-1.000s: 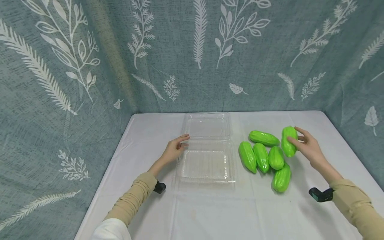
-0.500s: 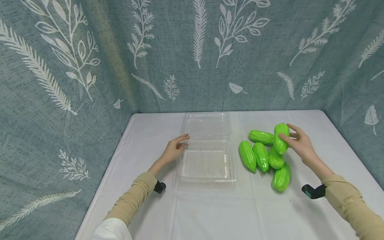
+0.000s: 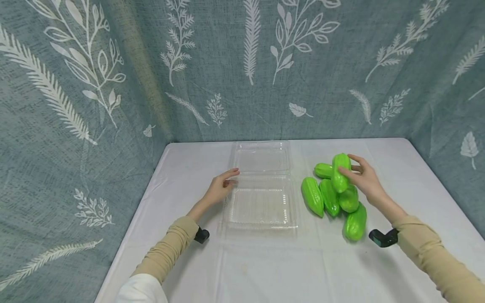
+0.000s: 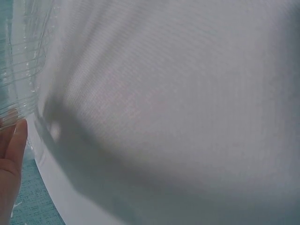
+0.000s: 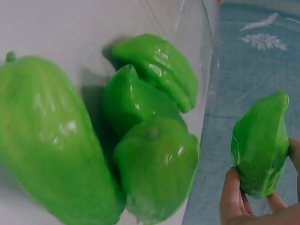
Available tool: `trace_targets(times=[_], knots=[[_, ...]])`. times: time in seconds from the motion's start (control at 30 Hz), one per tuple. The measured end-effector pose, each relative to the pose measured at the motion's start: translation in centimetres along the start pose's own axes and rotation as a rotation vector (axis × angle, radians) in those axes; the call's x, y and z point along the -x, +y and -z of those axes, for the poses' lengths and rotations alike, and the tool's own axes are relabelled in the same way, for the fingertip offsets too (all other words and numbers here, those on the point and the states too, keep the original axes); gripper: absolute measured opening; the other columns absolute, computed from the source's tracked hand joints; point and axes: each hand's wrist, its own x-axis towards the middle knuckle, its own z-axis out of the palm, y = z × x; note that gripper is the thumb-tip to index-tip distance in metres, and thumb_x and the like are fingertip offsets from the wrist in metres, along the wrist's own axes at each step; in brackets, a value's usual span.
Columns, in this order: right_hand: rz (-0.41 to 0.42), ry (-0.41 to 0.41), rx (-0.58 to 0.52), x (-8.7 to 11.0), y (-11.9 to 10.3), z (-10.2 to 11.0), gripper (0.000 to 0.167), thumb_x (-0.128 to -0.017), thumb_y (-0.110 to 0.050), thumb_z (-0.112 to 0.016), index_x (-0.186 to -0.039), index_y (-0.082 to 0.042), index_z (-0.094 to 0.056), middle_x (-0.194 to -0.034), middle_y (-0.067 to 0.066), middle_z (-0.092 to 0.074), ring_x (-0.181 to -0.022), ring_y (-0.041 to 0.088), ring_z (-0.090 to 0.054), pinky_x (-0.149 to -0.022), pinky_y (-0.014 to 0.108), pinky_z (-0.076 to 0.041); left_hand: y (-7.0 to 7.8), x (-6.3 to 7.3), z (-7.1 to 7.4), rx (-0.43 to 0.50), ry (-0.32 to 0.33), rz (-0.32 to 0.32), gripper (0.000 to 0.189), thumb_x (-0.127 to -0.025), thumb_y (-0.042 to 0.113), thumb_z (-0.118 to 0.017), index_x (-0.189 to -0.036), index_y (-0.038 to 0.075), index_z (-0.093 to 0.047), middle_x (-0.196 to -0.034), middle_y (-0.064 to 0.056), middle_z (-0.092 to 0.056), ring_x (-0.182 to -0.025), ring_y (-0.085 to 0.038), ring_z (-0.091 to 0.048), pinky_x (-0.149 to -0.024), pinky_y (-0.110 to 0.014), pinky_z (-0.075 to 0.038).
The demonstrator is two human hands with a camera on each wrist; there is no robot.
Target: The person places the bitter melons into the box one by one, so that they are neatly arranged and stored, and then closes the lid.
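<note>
My right hand (image 3: 366,179) grips a shiny green papaya (image 3: 340,172) between thumb and fingers. It holds the fruit upright above the other papayas, and the right wrist view shows the held papaya (image 5: 260,145) apart from them. My left hand (image 3: 217,189) lies at the left edge of a clear plastic clamshell box (image 3: 259,208), near its hinge. Its index finger and thumb stand apart, with their tips at the box. In the left wrist view the fingertips (image 4: 21,129) touch the ribbed clear plastic (image 4: 23,70). The box is unfolded, its lid (image 3: 261,159) lying flat behind the base.
Several loose papayas (image 3: 313,198) lie grouped on the white tablecloth (image 3: 273,269), right of the box. The held one partly covers the rearmost papaya (image 3: 323,170). A teal leaf-print curtain (image 3: 235,113) hangs behind the table. Each wrist wears a black camera (image 3: 383,238).
My right hand has moved left with its papaya, from the right of the group to a place over it, nearer the box. My left hand and the box have stayed put.
</note>
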Motion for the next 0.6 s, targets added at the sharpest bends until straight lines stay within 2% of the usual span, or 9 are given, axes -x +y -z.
trace_targets(times=[0.13, 0.3, 0.5, 0.6], knots=[[0.006, -0.007, -0.008, -0.2, -0.4, -0.7, 0.079, -0.095, -0.039, -0.053, -0.153, -0.006, -0.010, -0.150, 0.033, -0.022, -0.134, 0.050, -0.031, -0.101, 0.058, -0.042, 0.0, -0.1, 0.0, 0.000, -0.005, -0.006, 0.041, -0.089, -0.012, -0.047, -0.129, -0.007, -0.054, -0.143, -0.020, -0.046, -0.108, -0.033, -0.064, -0.072, -0.021, -0.046], [0.028, -0.024, -0.001, -0.6, -0.9, -1.9, 0.078, -0.095, -0.037, -0.053, -0.152, -0.005, -0.012, -0.149, 0.031, -0.024, -0.133, 0.046, -0.033, -0.096, 0.050, -0.047, 0.0, -0.1, 0.1, -0.010, -0.003, -0.019, 0.040, -0.089, -0.011, -0.048, -0.129, -0.007, -0.054, -0.143, -0.020, -0.046, -0.109, -0.033, -0.063, -0.079, -0.028, -0.052], [0.025, -0.052, -0.022, -1.0, -1.3, -3.4, 0.077, -0.094, -0.038, -0.055, -0.152, -0.006, -0.014, -0.149, 0.029, -0.025, -0.134, 0.044, -0.033, -0.100, 0.054, -0.045, 0.1, 0.1, 0.1, 0.001, -0.008, -0.018, 0.041, -0.089, -0.012, -0.048, -0.129, -0.008, -0.053, -0.144, -0.021, -0.044, -0.111, -0.034, -0.062, -0.083, -0.038, -0.054], [0.025, -0.061, -0.031, -1.2, -1.6, -4.1, 0.077, -0.094, -0.037, -0.056, -0.152, -0.007, -0.015, -0.149, 0.028, -0.027, -0.135, 0.043, -0.033, -0.101, 0.053, -0.045, 0.0, 0.1, 0.1, -0.008, -0.007, -0.015, 0.040, -0.090, -0.011, -0.048, -0.129, -0.007, -0.054, -0.143, -0.021, -0.045, -0.114, -0.034, -0.060, -0.086, -0.036, -0.054]])
